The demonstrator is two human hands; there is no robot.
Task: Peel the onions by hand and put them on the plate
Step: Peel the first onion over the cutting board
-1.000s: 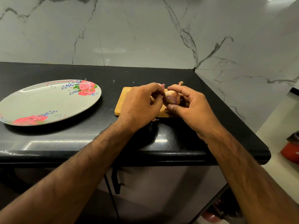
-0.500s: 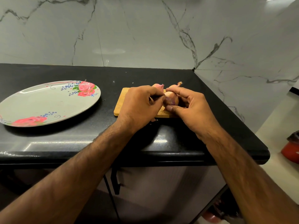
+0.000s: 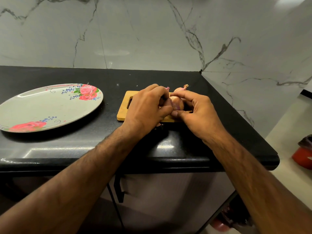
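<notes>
Onion (image 3: pixel 177 103), round, papery, above rectangular wooden board (image 3: pixel 124 113)

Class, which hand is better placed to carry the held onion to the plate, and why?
The left hand, probably: it touches the onion and sits on the side nearer the plate.

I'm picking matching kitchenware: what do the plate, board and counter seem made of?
The plate looks glossy, rose-printed: melamine or glazed ceramic, undecidable. The board looks like pale matte wood, perhaps bamboo. The counter seems polished black stone, likely granite: speckled, reflecting light.
</notes>
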